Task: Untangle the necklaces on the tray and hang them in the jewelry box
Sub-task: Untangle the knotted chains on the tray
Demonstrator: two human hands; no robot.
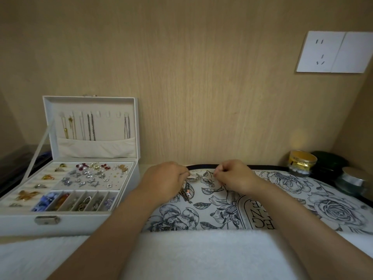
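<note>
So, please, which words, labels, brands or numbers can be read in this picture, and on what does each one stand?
"EGZ" (uncertain): dark sideways letters in an oval on the floral black-and-white tray; the white towel cuts them off, the rest is unreadable.
On the gold-banded glass jar: too blurred to read.
On the white jewelry box and the white wall socket: no text shows.

I saw the tangled necklaces (186,191) bunched at the far left edge of the floral tray (333,209). Left of it, the white jewelry box (66,221) stood open, several chains (90,126) hanging inside its upright lid (113,126).
</note>
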